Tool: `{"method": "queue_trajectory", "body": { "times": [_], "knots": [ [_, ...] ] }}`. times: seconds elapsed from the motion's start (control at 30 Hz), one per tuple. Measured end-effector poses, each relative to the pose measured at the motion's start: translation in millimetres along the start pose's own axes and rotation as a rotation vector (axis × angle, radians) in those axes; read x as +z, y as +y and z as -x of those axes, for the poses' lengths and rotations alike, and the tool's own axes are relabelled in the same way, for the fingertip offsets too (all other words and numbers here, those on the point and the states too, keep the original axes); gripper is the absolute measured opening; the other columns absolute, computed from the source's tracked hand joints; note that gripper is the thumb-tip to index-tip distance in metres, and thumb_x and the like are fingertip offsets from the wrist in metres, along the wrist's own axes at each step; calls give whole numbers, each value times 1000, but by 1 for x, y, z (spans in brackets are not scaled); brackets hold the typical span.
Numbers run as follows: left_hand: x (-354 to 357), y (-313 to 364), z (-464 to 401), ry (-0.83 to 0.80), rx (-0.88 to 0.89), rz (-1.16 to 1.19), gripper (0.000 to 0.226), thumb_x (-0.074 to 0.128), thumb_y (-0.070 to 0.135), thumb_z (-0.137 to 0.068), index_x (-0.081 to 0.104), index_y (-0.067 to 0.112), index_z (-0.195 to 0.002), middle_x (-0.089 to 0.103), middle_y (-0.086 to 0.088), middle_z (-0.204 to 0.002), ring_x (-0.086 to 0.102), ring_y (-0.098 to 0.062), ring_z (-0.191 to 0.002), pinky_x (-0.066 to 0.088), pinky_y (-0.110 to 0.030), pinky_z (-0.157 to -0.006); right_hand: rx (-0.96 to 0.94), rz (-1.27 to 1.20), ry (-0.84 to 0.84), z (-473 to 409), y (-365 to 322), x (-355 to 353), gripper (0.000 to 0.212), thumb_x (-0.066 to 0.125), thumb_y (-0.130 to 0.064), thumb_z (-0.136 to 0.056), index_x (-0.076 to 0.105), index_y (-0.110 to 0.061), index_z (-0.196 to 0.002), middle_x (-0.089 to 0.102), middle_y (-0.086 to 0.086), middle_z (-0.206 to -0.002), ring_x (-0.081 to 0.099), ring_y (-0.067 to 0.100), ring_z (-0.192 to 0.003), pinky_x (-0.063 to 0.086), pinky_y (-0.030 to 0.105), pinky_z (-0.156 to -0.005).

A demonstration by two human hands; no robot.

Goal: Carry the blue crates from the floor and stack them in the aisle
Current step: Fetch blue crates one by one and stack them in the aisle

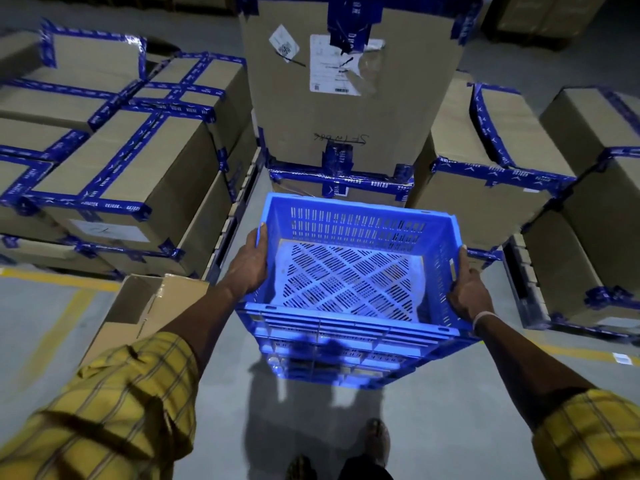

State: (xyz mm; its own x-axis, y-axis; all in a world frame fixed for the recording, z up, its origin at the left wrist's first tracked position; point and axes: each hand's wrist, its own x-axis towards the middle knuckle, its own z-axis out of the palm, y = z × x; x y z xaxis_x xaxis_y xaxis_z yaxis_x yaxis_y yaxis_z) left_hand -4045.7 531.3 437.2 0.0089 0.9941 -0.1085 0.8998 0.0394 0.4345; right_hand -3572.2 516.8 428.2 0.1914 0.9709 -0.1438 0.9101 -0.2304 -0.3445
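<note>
1. Blue plastic fills the space between my hands: a slotted blue crate (349,268), open side up, with nothing inside it that I can see.
2. My left hand (250,261) grips the crate's left rim, thumb hooked over the top edge and the fingers wrapped down the outer wall.
3. My right hand (467,292) grips the right rim the same way, fingers curled onto the outside; a pale band (483,317) sits at that wrist.
4. Below my hands the crate sits on top of another blue crate (332,362), whose ribbed near wall shows under the one I hold; I cannot tell whether the top one is fully seated.
5. Beyond my fingertips stands a tall cardboard box (349,98) sealed with blue tape, with a white label on it.
6. Out past my left hand lie rows of taped cartons (114,168); past my right hand, more taped boxes (502,188).
7. Just beside my left forearm an open cardboard box (145,306) rests on the grey floor (450,410), which carries yellow lines.
8. My yellow checked sleeves (114,403) and feet show nearest to me.
</note>
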Motion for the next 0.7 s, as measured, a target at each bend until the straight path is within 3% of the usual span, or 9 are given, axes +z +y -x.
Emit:
{"method": "queue_trajectory", "body": {
  "times": [0.13, 0.3, 0.33, 0.4, 0.5, 0.7],
  "knots": [
    [-8, -12, -4, -149, 72, -89, 95, 52, 16, -94, -17, 16, -159, -9, -18, -168, 27, -50, -145, 37, -54, -110, 39, -18, -113, 4, -2, -10, 103, 54, -4, -92, -22, -34, -154, 39, 39, -140, 63, 44, -90, 46, 40, -69],
    [-11, -2, 4, -229, 19, -106, 95, 59, 25, -99, -13, 9, -159, -21, -25, -163, 4, -49, -152, 24, -51, -118, 97, -77, -251, 21, -1, -20, 103, 55, -5, -93, -25, -31, -154, 39, 42, -143, 57, 28, -62, 36, 31, -53],
    [-8, 2, 8, -209, 45, -123, 95, 59, 31, -100, -11, 6, -159, -20, -28, -163, -1, -49, -152, 20, -51, -120, 103, -88, -241, 26, 1, -19, 103, 56, -7, -92, -22, -30, -155, 39, 40, -145, 58, 29, -65, 38, 32, -55],
    [-2, 11, 17, -153, 101, -135, 92, 55, 36, -102, -10, 6, -159, -18, -26, -164, -8, -47, -153, 9, -54, -122, 96, -109, -209, 37, 3, -18, 102, 61, -15, -92, -16, -28, -157, 39, 31, -149, 64, 38, -91, 47, 37, -69],
    [10, 31, 23, -101, 227, -58, 84, 53, 31, -104, -5, 6, -159, -15, -22, -166, -14, -41, -154, -2, -54, -122, 76, -180, -173, 54, 6, -25, 93, 62, -30, -96, -5, -24, -160, 21, 17, -163, 47, 40, -133, 47, 43, -97],
    [38, 107, 14, -128, 423, 67, 80, 51, 29, -105, -3, 8, -160, -14, -14, -168, -12, -32, -155, 0, -48, -125, 142, -334, 7, 79, 50, -36, 86, 61, -44, -94, 10, -26, -160, 23, 22, -159, 42, 38, -139, 40, 43, -109]
  ]
}}
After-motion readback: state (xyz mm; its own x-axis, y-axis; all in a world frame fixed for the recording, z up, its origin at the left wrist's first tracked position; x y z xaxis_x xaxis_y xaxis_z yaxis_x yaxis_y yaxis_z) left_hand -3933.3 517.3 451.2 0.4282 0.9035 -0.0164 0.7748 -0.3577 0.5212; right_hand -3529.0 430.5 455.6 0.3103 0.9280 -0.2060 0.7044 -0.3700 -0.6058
